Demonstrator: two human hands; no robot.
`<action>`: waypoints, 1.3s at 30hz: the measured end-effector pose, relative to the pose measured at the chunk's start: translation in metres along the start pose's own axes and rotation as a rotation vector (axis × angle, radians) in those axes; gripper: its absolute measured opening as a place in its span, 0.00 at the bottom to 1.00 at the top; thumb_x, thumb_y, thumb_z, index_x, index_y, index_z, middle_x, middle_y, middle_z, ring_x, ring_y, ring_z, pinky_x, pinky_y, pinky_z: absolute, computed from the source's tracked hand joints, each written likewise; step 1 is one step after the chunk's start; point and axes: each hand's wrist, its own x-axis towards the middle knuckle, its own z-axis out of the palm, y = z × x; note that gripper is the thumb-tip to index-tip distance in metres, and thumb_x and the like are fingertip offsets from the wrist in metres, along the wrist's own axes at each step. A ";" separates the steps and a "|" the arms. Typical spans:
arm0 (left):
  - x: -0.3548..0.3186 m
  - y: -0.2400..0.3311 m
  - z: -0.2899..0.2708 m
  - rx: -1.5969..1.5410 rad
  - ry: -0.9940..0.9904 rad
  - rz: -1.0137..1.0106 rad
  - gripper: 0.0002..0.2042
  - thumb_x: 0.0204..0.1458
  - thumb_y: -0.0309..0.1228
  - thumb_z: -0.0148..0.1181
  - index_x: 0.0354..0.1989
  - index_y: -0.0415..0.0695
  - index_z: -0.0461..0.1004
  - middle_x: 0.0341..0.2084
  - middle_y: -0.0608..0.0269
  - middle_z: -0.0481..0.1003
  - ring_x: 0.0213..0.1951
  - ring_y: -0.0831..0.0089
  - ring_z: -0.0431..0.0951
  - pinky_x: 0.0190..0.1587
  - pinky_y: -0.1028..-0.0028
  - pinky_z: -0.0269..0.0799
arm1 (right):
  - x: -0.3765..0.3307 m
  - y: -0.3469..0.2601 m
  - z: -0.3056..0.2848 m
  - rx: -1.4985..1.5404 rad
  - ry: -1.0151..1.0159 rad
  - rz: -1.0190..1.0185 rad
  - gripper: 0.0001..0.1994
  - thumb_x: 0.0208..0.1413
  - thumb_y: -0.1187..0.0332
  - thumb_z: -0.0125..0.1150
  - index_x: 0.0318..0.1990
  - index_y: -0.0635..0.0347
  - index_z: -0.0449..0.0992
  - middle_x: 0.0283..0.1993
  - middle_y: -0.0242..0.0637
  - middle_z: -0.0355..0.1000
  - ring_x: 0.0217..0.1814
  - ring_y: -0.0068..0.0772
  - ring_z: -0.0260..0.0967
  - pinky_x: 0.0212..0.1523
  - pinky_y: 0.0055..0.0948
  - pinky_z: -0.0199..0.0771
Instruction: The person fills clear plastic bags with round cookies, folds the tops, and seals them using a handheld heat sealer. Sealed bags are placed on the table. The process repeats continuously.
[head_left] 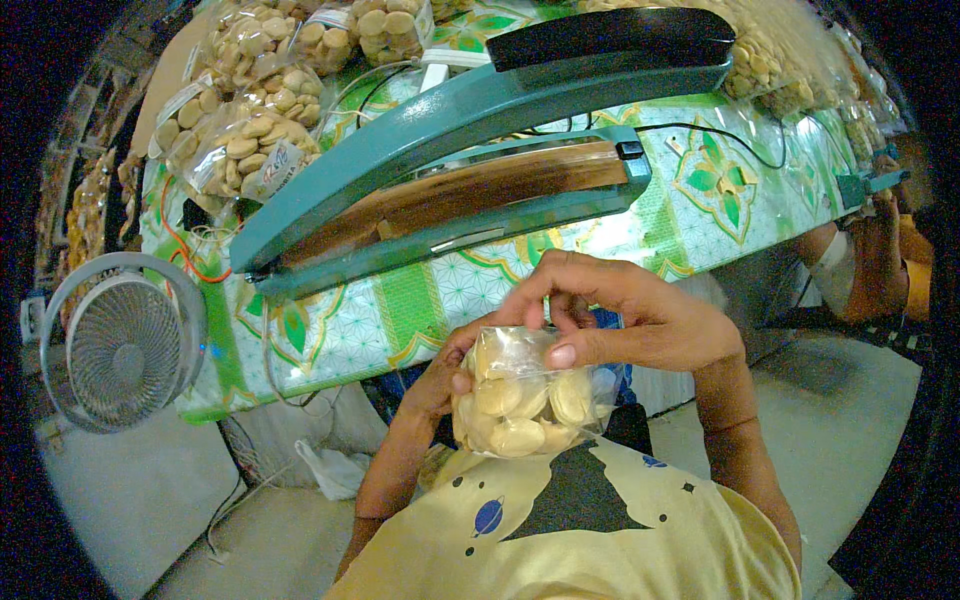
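Note:
Close to my body, in front of the table edge, is a clear plastic bag (pixel 518 408) of pale round biscuits. My left hand (pixel 445 375) is closed around the bag's left side, with its thumb at the front. From above and the right, my right hand (pixel 630 315) pinches the top of the bag between thumb and fingers. Just beyond my hands stands a teal bag sealer (pixel 400 150) with its long arm raised. A brown strip (pixel 480 200) runs along the sealer's base.
A small round fan (pixel 125 350) is at the table's left edge. Filled biscuit bags (pixel 250 140) crowd the back left, with more bags (pixel 790 60) at the back right. A patterned cloth (pixel 715 185) covers the table. Another person's arm (pixel 860 265) shows at the right.

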 end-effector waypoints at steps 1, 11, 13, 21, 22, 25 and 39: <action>0.000 -0.003 -0.001 -0.021 0.001 0.000 0.48 0.28 0.55 0.70 0.59 0.37 0.65 0.50 0.57 0.72 0.52 0.67 0.74 0.57 0.67 0.68 | 0.001 0.000 -0.002 -0.042 -0.025 0.009 0.08 0.54 0.67 0.64 0.36 0.62 0.73 0.34 0.29 0.68 0.37 0.21 0.63 0.39 0.23 0.62; -0.002 -0.006 0.012 -0.158 -0.028 0.092 0.48 0.36 0.59 0.68 0.61 0.35 0.61 0.53 0.52 0.70 0.53 0.65 0.74 0.58 0.66 0.68 | 0.004 -0.034 0.006 0.106 0.400 -0.293 0.09 0.56 0.68 0.57 0.30 0.63 0.67 0.27 0.36 0.63 0.21 0.25 0.60 0.25 0.25 0.64; -0.001 -0.003 0.012 -0.170 0.006 0.085 0.48 0.37 0.60 0.67 0.61 0.35 0.60 0.53 0.52 0.70 0.53 0.65 0.73 0.58 0.66 0.68 | 0.000 -0.043 0.003 -0.009 0.451 -0.253 0.09 0.56 0.68 0.57 0.30 0.62 0.66 0.27 0.38 0.63 0.20 0.25 0.60 0.25 0.24 0.65; -0.006 -0.001 0.007 0.019 -0.026 0.274 0.46 0.39 0.61 0.64 0.60 0.36 0.62 0.54 0.53 0.70 0.53 0.64 0.73 0.57 0.65 0.69 | -0.064 -0.036 -0.096 0.095 1.430 -0.722 0.20 0.65 0.68 0.47 0.63 0.61 0.62 0.62 0.39 0.65 0.53 0.32 0.69 0.43 0.25 0.73; -0.010 -0.004 0.007 -0.084 0.071 0.181 0.46 0.40 0.61 0.63 0.60 0.37 0.62 0.54 0.53 0.69 0.54 0.64 0.72 0.57 0.65 0.69 | -0.064 -0.029 -0.119 -0.353 1.496 -0.533 0.20 0.65 0.67 0.48 0.62 0.60 0.63 0.60 0.39 0.67 0.53 0.31 0.69 0.46 0.26 0.72; -0.016 -0.008 0.000 -0.118 0.204 0.094 0.46 0.41 0.62 0.63 0.60 0.37 0.62 0.55 0.53 0.69 0.54 0.64 0.72 0.58 0.65 0.68 | -0.045 0.002 -0.153 -0.736 1.364 0.237 0.18 0.63 0.66 0.52 0.58 0.58 0.69 0.53 0.38 0.73 0.52 0.28 0.70 0.49 0.27 0.71; 0.001 0.041 0.005 0.137 0.103 0.206 0.47 0.41 0.64 0.61 0.61 0.36 0.61 0.56 0.53 0.68 0.56 0.64 0.70 0.59 0.65 0.65 | 0.031 -0.007 0.032 -0.329 0.470 -0.442 0.08 0.42 0.73 0.70 0.32 0.62 0.81 0.32 0.37 0.75 0.35 0.31 0.69 0.40 0.29 0.66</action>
